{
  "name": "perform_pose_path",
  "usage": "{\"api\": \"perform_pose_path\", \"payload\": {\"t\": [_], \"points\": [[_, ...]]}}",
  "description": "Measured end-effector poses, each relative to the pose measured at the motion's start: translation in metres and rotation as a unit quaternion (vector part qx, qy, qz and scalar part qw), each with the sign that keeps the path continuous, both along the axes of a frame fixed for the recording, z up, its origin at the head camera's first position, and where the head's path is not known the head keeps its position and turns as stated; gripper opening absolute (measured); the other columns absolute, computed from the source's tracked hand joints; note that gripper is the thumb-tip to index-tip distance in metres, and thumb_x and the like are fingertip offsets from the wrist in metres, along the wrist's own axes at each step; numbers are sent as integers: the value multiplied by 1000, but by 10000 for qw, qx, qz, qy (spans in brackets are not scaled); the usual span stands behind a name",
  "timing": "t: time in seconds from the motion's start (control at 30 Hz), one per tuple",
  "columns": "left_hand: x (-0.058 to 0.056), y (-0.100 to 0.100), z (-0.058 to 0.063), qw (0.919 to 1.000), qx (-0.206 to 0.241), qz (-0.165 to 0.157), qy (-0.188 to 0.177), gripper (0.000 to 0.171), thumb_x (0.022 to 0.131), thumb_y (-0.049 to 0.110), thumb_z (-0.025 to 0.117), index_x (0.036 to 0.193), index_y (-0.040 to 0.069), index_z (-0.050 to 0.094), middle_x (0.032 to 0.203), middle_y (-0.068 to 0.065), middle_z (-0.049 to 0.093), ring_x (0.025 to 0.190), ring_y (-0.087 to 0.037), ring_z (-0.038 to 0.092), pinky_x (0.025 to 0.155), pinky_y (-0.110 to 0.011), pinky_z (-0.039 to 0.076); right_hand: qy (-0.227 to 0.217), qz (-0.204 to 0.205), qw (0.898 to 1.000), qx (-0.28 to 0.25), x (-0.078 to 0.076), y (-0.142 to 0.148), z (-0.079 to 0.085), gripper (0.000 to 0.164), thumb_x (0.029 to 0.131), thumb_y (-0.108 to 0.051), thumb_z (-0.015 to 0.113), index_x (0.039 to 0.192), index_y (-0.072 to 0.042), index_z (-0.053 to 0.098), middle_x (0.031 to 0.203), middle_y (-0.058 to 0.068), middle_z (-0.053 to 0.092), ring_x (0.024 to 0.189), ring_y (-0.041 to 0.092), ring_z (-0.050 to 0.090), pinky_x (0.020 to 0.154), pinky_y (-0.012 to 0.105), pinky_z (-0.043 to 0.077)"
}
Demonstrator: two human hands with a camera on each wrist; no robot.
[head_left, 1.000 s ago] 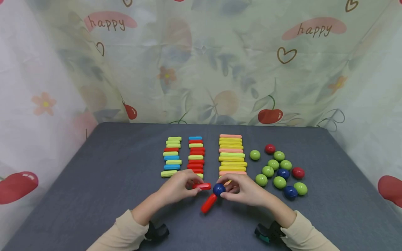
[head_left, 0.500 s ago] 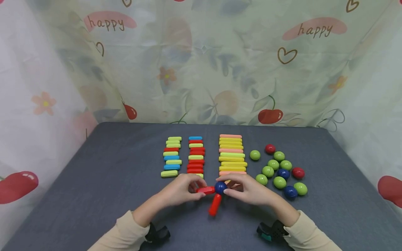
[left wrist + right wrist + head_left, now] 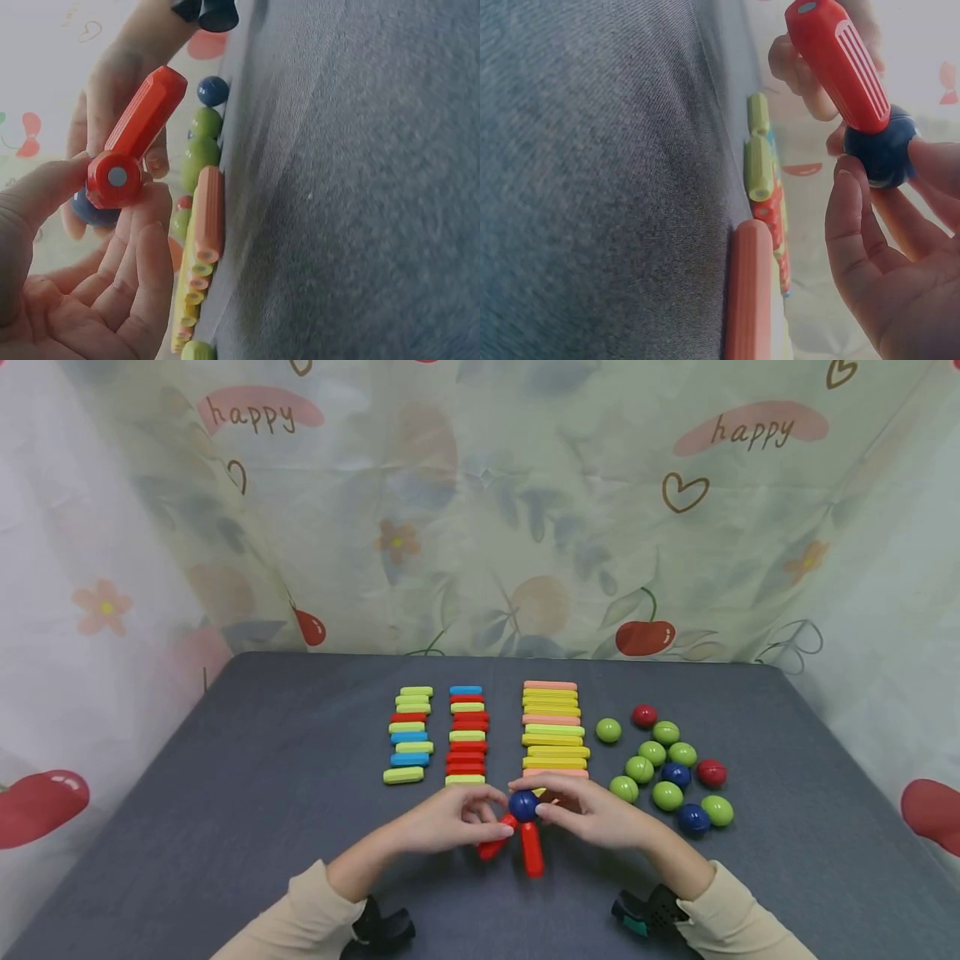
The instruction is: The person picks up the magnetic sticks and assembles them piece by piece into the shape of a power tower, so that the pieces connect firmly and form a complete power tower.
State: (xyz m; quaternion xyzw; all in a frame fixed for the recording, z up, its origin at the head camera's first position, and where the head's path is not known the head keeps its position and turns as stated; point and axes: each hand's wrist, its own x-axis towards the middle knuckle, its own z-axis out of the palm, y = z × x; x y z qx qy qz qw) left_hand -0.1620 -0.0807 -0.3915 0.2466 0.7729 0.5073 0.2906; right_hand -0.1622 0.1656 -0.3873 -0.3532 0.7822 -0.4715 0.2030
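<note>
Between thumb and fingers my right hand [image 3: 592, 810] holds a dark blue ball [image 3: 523, 806] above the table. One red rod [image 3: 532, 850] sticks out from the ball toward me; in the right wrist view this red rod [image 3: 840, 64] meets the ball [image 3: 883, 150]. My left hand [image 3: 457, 817] pinches a second red rod [image 3: 495, 842] at the ball's left side. In the left wrist view the pinched rod's end [image 3: 116, 178], with a grey disc in its middle, faces the camera, and the blue ball [image 3: 96, 210] shows partly hidden behind it.
Two columns of short green, red and blue rods [image 3: 408, 727] lie beyond my left hand. A column of longer yellow and pink rods [image 3: 551, 721] lies beyond my right hand. Several green balls [image 3: 667, 796], plus blue and red balls [image 3: 712, 773], are grouped at the right.
The left hand's red rod has come right to the blue ball and swung from pointing sideways to slanting down-left. The other rod has swung from down-left to nearly straight toward me.
</note>
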Motion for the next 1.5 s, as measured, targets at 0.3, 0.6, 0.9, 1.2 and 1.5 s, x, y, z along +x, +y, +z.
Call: {"api": "perform_pose_path", "payload": {"t": [0.3, 0.6, 0.9, 1.2, 1.5], "points": [[0, 5, -1, 9985, 257, 154, -460, 42, 89, 22, 63, 124, 2, 51, 93, -9, 68, 62, -10, 58, 70, -24, 54, 98, 28, 9999, -57, 0, -2, 0, 37, 97, -16, 49, 133, -8, 46, 128, 13, 52, 102, 15, 56, 87, 23, 51], [4, 8, -1, 9966, 357, 682, -294, 43, 89, 23, 63, 123, 3, 45, 94, -9, 68, 60, -13, 62, 69, -27, 56, -146, -588, 9979, -235, 3, -8, 1, 47, 91, -18, 60, 132, -1, 43, 126, 17, 52, 94, 11, 63, 80, 20, 53], [8, 10, 0, 9924, 647, 991, -330, 43, 90, 23, 61, 124, 6, 40, 102, -12, 64, 70, -14, 67, 76, -32, 57, -43, -887, 9960, -81, 4, -11, -2, 53, 85, -19, 69, 128, -2, 41, 106, 16, 62, 83, 9, 65, 76, 22, 56], [8, 12, 0, 9898, 821, 1055, -499, 46, 91, 29, 61, 127, 10, 39, 93, -12, 61, 77, -16, 68, 77, -36, 57, 123, -1024, 9946, 106, 6, -10, 1, 35, 84, -21, 69, 109, -2, 53, 94, 12, 65, 78, 7, 62, 71, 20, 55], [8, 12, 0, 9935, 702, 880, -137, 38, 93, 24, 57, 125, 11, 40, 96, -16, 62, 73, -15, 67, 73, -34, 58, 510, -1240, 9908, 173, 5, -7, 2, 24, 84, -22, 69, 104, -10, 62, 96, 7, 68, 81, 5, 62, 73, 21, 54]]}}
